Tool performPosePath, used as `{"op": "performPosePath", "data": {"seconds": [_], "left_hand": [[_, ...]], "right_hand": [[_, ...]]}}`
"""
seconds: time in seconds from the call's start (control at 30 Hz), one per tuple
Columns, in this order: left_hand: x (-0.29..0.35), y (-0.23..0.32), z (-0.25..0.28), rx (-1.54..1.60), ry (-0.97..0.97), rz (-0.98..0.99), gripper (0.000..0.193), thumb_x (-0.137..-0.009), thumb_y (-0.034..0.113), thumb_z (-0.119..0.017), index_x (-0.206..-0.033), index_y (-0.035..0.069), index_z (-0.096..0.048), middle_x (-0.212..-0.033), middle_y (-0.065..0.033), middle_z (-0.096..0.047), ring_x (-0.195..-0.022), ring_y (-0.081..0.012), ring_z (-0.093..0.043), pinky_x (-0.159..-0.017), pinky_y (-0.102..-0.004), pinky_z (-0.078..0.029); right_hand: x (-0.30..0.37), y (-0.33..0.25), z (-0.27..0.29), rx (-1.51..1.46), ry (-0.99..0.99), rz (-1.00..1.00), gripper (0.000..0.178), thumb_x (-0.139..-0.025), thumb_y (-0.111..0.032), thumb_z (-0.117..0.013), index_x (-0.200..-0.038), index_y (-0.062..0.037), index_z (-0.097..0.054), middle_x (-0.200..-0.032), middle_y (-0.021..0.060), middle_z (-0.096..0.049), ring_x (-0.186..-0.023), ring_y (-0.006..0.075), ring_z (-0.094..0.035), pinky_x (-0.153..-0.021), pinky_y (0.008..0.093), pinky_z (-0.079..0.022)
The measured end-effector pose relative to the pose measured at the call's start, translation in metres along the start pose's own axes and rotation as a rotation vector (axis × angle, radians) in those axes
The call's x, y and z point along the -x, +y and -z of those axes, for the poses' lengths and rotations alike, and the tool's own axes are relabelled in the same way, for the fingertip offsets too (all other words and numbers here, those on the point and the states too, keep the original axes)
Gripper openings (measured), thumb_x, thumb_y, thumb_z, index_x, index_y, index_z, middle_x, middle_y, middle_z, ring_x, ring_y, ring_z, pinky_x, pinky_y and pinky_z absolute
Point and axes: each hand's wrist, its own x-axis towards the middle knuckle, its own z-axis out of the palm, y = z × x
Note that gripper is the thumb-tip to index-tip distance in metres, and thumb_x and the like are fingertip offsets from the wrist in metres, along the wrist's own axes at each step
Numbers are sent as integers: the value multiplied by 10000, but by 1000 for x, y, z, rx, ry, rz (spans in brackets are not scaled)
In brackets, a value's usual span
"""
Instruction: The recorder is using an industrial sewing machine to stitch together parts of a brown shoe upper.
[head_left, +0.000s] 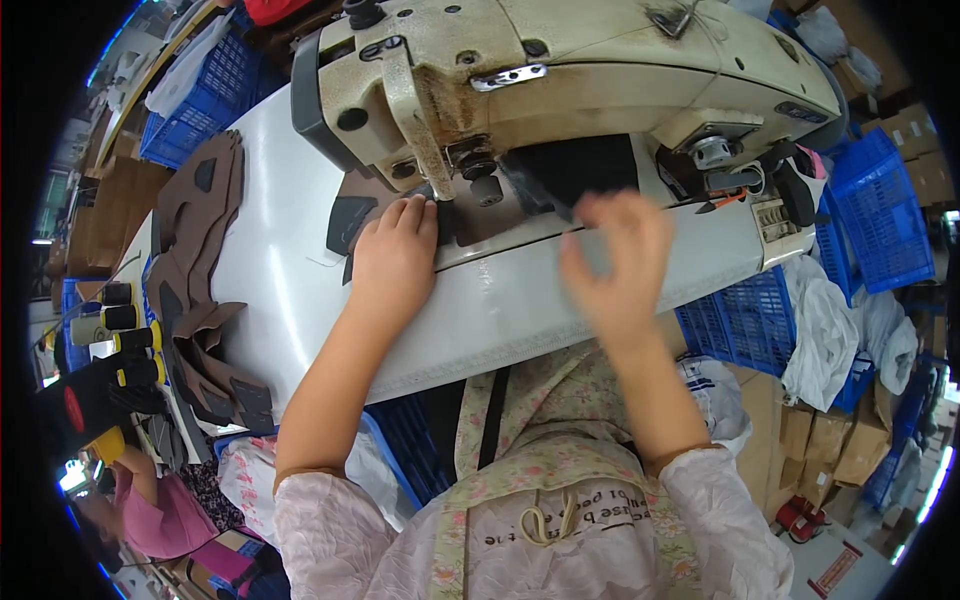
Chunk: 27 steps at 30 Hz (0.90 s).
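A worn cream sewing machine (580, 95) stands over a white work surface. Under its needle area lies a brown piece of material (490, 225) with dark patches. My left hand (395, 255) rests on its left part, palm down, fingers lying on it close to the presser area. Blurred by motion, my right hand (625, 265) is raised on the right side, its thumb and fingers bent towards a dark strip (540, 190). Whether it holds that strip I cannot make out. A black piece (585, 165) lies behind, beneath the machine's arm.
Stacked brown cut pieces (195, 240) lie along the table's left side, with thread spools (130, 340) beyond. Orange-handled snips (722, 203) lie at the right, near the handwheel end. Blue crates (880, 210) and plastic bags (820, 330) stand right; a person in pink (165, 515) sits lower left.
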Motion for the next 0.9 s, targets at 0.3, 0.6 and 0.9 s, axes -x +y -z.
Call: {"op": "performPosePath", "data": {"seconds": [0.3,0.6,0.9], "left_hand": [[3,11,5,40,-48,48,471,-700,73,-602,-1163,-12,-615,-1190,-142,-619,-1110,-269,-581,-881,-378,-499],[-4,10,18,205,-21,21,570,-622,13,-608,-1192,17,-596,-1105,-115,-603,-996,-285,-580,-817,-369,-501],[-2,6,12,135,-2,-55,540,-646,7,-578,-1184,29,-627,-1023,-79,-593,-903,-256,-562,-758,-361,-478]], "right_hand": [[-13,-3,-63,7,-736,195,460,-849,-42,-506,-1308,-57,-508,-1369,160,-457,-1242,357,-466,-936,469,-480],[-12,6,-78,104,-762,443,437,-880,-67,-476,-1314,-38,-525,-1352,156,-509,-1143,336,-516,-1035,455,-390],[1,33,-94,-266,-551,406,354,-839,-30,-534,-1175,-20,-643,-1226,140,-618,-1102,309,-564,-1027,434,-390]]}}
